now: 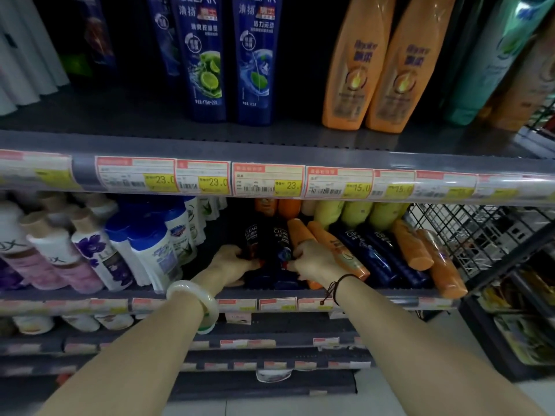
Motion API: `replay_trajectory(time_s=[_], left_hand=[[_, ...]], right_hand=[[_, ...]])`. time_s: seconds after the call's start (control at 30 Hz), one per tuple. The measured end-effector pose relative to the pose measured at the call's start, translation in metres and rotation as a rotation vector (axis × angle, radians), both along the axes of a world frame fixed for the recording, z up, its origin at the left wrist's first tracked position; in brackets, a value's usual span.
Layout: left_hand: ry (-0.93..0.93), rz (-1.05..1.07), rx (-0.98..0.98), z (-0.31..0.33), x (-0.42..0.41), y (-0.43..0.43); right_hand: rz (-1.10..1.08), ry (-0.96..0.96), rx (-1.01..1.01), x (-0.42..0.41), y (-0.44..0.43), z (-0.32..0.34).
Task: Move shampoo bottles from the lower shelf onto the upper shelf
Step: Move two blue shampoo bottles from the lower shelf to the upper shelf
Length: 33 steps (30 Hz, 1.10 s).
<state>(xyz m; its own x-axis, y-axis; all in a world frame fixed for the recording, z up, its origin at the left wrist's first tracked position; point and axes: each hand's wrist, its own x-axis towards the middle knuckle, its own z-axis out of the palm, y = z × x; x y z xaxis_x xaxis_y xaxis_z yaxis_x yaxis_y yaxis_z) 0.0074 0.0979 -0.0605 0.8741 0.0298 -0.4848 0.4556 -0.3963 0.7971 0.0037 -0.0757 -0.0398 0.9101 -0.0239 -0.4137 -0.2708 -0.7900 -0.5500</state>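
Reaching into the lower shelf [210,291] of a shop display, a person works with both bare hands among rows of shampoo. The left hand [229,261], with a pale bangle on its wrist, and the right hand [312,259], with a dark cord bracelet, sit either side of two dark Clear bottles [267,238] near the middle of the shelf, close to its front edge. The left fingers [237,250] curl round the left bottle of the pair and the right fingers [295,250] press against the right one; the grip looks closed on both, though the shadow under the upper shelf makes the exact hold hard to judge. Neither bottle has left the lower shelf.

Just right of the pair lie tilted orange bottles [333,250], then dark blue Clear bottles [375,259], then more orange ones at the right end. White and purple bottles fill the left end.

On the upper shelf [270,139], above a strip of price tags [264,181], stand two tall blue Clear bottles [228,58] and two tall orange bottles [378,64], with bare shelf at its front edge and in the gap between the two groups.

Judging by this, the task seems far from done: many bottles remain below, and this pair is only now being gripped, with the lift and placing above still ahead.
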Motion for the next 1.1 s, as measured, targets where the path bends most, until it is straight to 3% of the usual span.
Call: replay_trajectory(time_s=[0.5,1.1], left_hand=[[-0.006,-0.011,-0.076,-0.002,-0.004,-0.001],[0.035,0.026,-0.156,-0.011,-0.004,0.003]], right_hand=[[0.042,0.095,-0.046,0.004,0.011,0.001],[-0.045,0.037,0.053,-0.009,0.022,-0.006]])
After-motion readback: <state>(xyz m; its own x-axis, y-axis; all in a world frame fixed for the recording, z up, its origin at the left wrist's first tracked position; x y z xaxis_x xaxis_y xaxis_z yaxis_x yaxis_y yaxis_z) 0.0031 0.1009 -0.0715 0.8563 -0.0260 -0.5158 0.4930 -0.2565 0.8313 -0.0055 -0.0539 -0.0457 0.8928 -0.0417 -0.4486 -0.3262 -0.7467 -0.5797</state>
